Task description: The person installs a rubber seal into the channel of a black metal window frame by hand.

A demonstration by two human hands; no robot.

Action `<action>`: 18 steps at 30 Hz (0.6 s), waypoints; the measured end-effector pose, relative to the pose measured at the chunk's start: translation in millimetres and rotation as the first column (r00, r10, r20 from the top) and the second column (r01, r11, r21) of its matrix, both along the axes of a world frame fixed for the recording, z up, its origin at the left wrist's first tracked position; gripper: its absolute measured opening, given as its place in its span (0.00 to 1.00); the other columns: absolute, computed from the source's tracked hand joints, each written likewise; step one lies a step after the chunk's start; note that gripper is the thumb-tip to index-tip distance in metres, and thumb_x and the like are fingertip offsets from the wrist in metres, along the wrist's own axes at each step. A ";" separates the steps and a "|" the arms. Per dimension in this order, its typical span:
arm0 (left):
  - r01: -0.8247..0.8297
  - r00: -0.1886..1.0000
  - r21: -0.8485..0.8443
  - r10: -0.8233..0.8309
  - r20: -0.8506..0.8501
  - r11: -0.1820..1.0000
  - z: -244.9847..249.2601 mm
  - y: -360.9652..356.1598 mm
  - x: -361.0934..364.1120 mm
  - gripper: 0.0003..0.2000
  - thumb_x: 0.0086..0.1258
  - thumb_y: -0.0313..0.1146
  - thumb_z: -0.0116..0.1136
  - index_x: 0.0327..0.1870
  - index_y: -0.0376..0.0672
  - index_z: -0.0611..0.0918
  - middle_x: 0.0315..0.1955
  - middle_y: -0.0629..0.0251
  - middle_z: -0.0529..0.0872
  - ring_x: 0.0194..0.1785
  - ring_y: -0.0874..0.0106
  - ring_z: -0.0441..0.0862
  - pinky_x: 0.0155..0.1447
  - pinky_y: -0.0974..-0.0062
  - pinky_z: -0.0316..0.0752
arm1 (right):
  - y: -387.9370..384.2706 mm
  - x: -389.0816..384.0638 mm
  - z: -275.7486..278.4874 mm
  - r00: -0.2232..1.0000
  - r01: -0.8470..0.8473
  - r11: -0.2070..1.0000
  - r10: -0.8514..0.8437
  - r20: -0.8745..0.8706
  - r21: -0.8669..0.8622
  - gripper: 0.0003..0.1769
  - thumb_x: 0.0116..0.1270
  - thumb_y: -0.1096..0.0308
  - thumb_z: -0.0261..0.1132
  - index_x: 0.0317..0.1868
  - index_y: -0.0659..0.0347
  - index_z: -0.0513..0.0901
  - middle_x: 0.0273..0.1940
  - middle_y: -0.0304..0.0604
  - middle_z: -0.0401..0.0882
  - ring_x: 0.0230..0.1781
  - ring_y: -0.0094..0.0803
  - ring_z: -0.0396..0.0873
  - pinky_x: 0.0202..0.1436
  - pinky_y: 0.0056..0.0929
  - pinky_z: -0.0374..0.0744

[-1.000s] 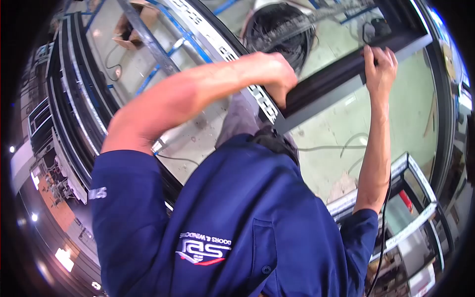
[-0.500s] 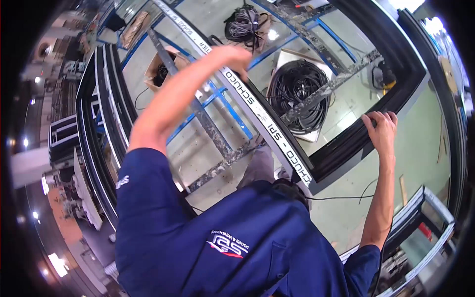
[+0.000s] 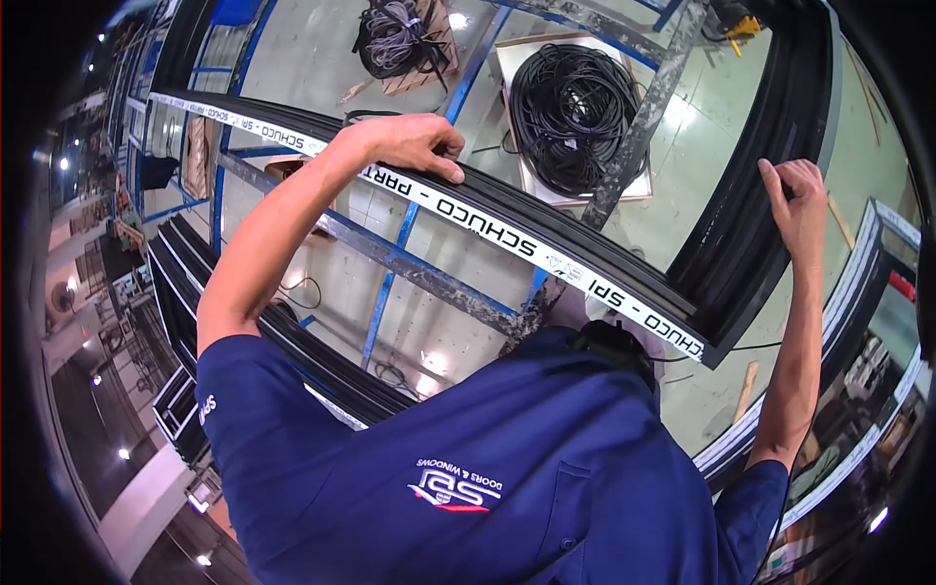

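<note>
A large black frame carries white printed tape (image 3: 497, 234) along its near side and rests on blue metal supports. Over that taped side, left of centre, my left hand (image 3: 417, 146) has its fingers curled at the black profile, the thumb bent down beside them; whatever the fingers may hold is hidden. My right hand (image 3: 798, 190) is at the frame's right side (image 3: 746, 185), with thumb and fingers apart and nothing seen between them.
Beyond the taped side, a big coil of black cord (image 3: 575, 117) lies on a board, and a smaller tangled bundle (image 3: 398, 37) lies on cardboard. A yellow tool (image 3: 743, 31) is at the upper right. More frames (image 3: 853, 322) stand at the right.
The view has turned, and the frame appears rotated. My left hand was blurred and is now sharp with fingers curled. My right hand's fingers rested on the frame corner side and now look more raised.
</note>
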State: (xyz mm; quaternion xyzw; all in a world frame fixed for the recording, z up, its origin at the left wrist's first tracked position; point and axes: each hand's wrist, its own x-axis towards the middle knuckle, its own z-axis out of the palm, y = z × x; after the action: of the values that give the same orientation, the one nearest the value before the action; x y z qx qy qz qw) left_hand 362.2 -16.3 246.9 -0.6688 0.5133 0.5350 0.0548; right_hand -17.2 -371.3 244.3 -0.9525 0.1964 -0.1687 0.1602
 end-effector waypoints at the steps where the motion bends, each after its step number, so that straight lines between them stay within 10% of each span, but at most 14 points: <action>1: 0.010 1.000 -0.023 -0.010 -0.007 1.000 -2.9 1.4 -1.8 0.23 0.68 0.52 0.68 0.35 0.36 0.82 0.25 0.58 0.81 0.31 0.64 0.77 0.39 0.61 0.71 | -0.3 -0.1 -1.0 1.000 0.006 1.000 -0.006 0.002 0.002 0.21 0.69 0.61 0.73 0.25 0.68 0.80 0.23 0.48 0.73 0.32 0.44 0.72 0.42 0.39 0.73; 18: 0.137 0.965 -0.024 -0.139 -0.221 0.990 -21.3 -64.2 -94.6 0.21 0.70 0.49 0.67 0.37 0.35 0.80 0.25 0.58 0.79 0.32 0.65 0.75 0.39 0.61 0.69 | -1.9 -6.5 -0.4 0.999 0.021 1.000 -0.022 -0.037 -0.020 0.20 0.68 0.53 0.72 0.31 0.64 0.88 0.25 0.43 0.81 0.35 0.43 0.78 0.48 0.38 0.77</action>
State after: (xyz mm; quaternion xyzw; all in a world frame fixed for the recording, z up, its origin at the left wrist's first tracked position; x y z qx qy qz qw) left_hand 267.5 -80.5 225.6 -0.5677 0.5637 0.5992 0.0312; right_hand -23.7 -373.2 243.9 -0.9548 0.2079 -0.1548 0.1455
